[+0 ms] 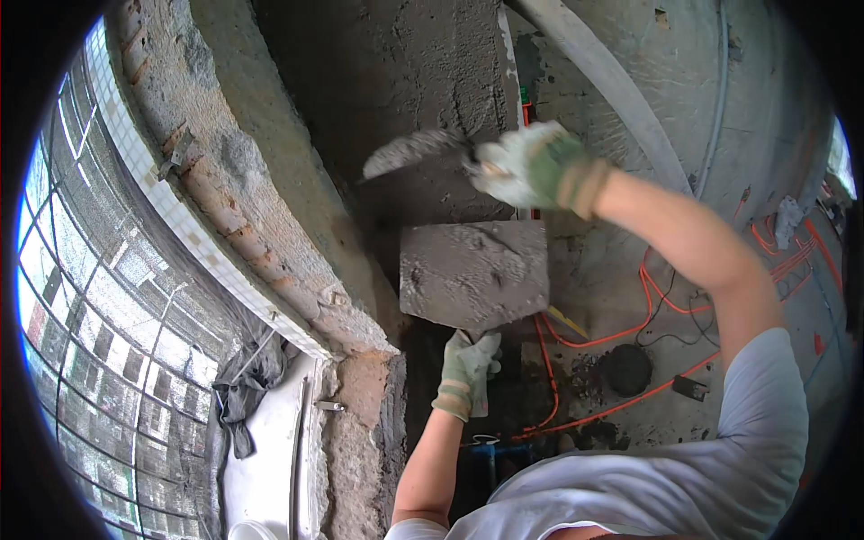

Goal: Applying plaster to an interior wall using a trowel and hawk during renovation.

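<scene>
My right hand (531, 166), in a white and green work glove, is closed round the handle of a trowel (427, 169). Wet grey mortar (405, 151) lies along the trowel blade, which is slightly blurred. Below it, my gloved left hand (470, 371) grips a mortar board (535, 238) from its near end. Grey mortar (472, 265) covers much of the board's face. Beyond the trowel, a wall strip coated with rough, dark grey mortar (423, 63) rises between a chipped edge and a pale strip.
On the left, a broken concrete and brick edge (252, 189) borders a gridded window (117, 333). Dark cloth (243, 396) hangs by the sill. Orange conduits (594, 342), a round dark object (627, 369) and a small black box (690, 388) lie at the right.
</scene>
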A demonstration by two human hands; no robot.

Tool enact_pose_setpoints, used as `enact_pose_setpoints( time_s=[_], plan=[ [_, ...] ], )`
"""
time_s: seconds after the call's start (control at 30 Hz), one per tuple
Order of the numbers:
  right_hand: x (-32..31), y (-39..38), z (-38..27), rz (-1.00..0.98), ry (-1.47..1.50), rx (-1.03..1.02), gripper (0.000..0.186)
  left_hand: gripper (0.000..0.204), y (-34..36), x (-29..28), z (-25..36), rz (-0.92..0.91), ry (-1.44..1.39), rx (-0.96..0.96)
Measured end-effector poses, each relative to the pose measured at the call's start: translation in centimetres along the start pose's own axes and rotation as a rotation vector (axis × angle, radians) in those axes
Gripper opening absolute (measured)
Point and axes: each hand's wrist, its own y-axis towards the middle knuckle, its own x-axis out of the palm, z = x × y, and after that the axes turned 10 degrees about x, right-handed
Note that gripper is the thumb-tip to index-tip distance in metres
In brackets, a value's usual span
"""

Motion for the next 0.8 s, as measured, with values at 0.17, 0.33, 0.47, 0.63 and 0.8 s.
enact_pose_setpoints(
  time_s=[0.17, 0.33, 0.47, 0.63, 0.8],
  plan=[
    [-7.5, 10.8, 0.6, -0.229, 0.327, 0.118, 0.046, 0.017, 2.6, -1.1, 1.9, 0.06, -0.025, 0.01],
    [-14.3, 12.0, 5.1, -0.158, 0.373, 0.277, 0.044, 0.017, 3.6, -2.6, 2.5, 0.058, -0.042, 0.015],
    [-15.5, 8.4, 7.8, -0.019, 0.546, 0.345, 0.041, 0.016, 4.0, -3.5, 2.8, 0.055, -0.024, -0.019],
    [-5.0, 5.0, 7.2, 0.092, -0.072, -0.08, 0.049, 0.023, 4.3, -3.6, 2.4, 0.064, 0.001, -0.035],
    [-7.2, 8.6, 8.0, 0.114, -0.011, -0.079, 0.05, 0.019, 3.8, -2.9, 2.1, 0.039, -0.018, -0.027]
  ],
)
